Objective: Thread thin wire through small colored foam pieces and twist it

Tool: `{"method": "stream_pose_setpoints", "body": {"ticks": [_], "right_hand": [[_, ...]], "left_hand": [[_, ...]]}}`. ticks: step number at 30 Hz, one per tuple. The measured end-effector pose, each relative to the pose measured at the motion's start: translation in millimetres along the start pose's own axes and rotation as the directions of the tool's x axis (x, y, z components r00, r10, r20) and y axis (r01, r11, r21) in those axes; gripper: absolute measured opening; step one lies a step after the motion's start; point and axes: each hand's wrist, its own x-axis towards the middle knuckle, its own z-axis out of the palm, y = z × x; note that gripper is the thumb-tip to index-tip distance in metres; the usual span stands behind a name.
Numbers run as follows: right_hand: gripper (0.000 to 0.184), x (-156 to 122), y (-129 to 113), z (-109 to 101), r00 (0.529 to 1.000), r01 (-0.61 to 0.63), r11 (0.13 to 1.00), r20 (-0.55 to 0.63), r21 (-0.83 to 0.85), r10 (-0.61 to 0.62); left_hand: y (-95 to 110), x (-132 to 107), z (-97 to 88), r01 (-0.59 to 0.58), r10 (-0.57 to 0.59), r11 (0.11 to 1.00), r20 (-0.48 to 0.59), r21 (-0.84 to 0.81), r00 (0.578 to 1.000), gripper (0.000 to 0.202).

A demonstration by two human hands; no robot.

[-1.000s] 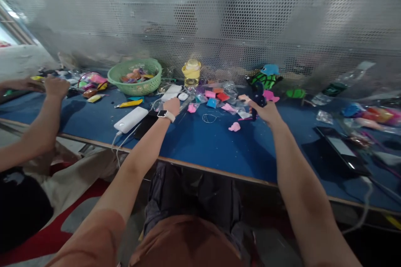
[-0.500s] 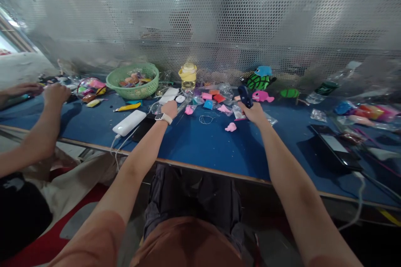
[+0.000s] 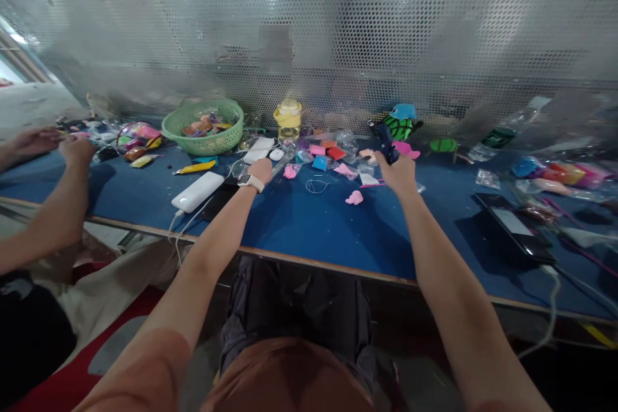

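My right hand (image 3: 398, 174) is closed round a dark blue felt piece (image 3: 386, 141) and holds it up over the far part of the blue table (image 3: 313, 225), just in front of a pink felt fish (image 3: 407, 150). My left hand (image 3: 261, 170), with a watch (image 3: 247, 181) on the wrist, rests among small clear bags of coloured felt pieces (image 3: 321, 154); its fingers are curled and what they hold is hidden. A pink felt shape (image 3: 354, 197) and a loop of thread (image 3: 315, 186) lie between my hands.
A green basket (image 3: 203, 125), a yellow-lidded jar (image 3: 288, 120), a white power bank (image 3: 198, 190) with cable, a green felt turtle (image 3: 402, 125), a phone (image 3: 516, 225) and a plastic bottle (image 3: 506, 131) are on the table. Another person's hands (image 3: 72, 147) work at the left. A perforated metal screen (image 3: 338, 38) backs the table.
My right hand has moved a little farther away with the dark blue piece, toward the pink fish. My left hand has stayed in place. The other person's hands shifted slightly.
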Motion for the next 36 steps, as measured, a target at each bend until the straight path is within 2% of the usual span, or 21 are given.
{"method": "stream_pose_setpoints", "body": {"ticks": [5,11,16,18,21,25,27,31,36], "right_hand": [[0.033,-1.1,-0.4,0.5,1.000,0.031,0.999,0.000,-0.039,-0.031],[0.034,-1.9,-1.3,1.6,0.997,0.065,0.998,-0.041,0.018,-0.064],[0.033,-0.5,-2.2,0.1,0.996,0.062,0.998,-0.059,0.028,-0.060],[0.035,-0.9,-2.6,-0.2,0.997,0.064,0.997,-0.054,0.040,-0.062],[0.035,-2.4,-4.3,-0.7,0.996,0.078,0.995,-0.046,0.070,-0.075],[0.037,-4.1,-8.2,-2.1,0.996,0.077,0.995,-0.056,0.069,-0.073],[0.038,-4.4,-9.6,-2.6,0.995,0.078,0.995,-0.062,0.064,-0.074],[0.038,-4.1,-9.5,-1.9,0.995,0.079,0.995,-0.064,0.056,-0.075],[0.034,-5.3,-10.6,-0.7,0.995,0.079,0.995,-0.066,0.060,-0.075]], "left_hand": [[2.5,-11.6,-6.7,0.054,-0.049,0.996,-0.063,0.072,0.997,0.055],[2.4,-23.5,-32.8,0.109,-0.093,0.989,-0.155,0.098,0.984,0.051],[-5.4,-28.9,-50.4,0.165,-0.144,0.985,-0.310,0.041,0.940,0.055],[-10.2,-29.7,-53.1,0.197,-0.186,0.980,-0.334,-0.001,0.924,0.055],[-19.1,-29.2,-53.7,0.224,-0.222,0.974,-0.316,-0.029,0.922,0.053],[-32.5,-26.0,-51.7,0.217,-0.217,0.976,-0.322,-0.036,0.922,0.052],[-38.4,-23.9,-51.1,0.184,-0.195,0.981,-0.361,-0.065,0.912,0.049],[-45.7,-18.7,-53.8,0.123,-0.193,0.978,-0.490,-0.170,0.850,0.047],[-35.9,-12.6,-59.0,-0.077,-0.205,0.927,-0.666,-0.368,0.717,0.045]]}}
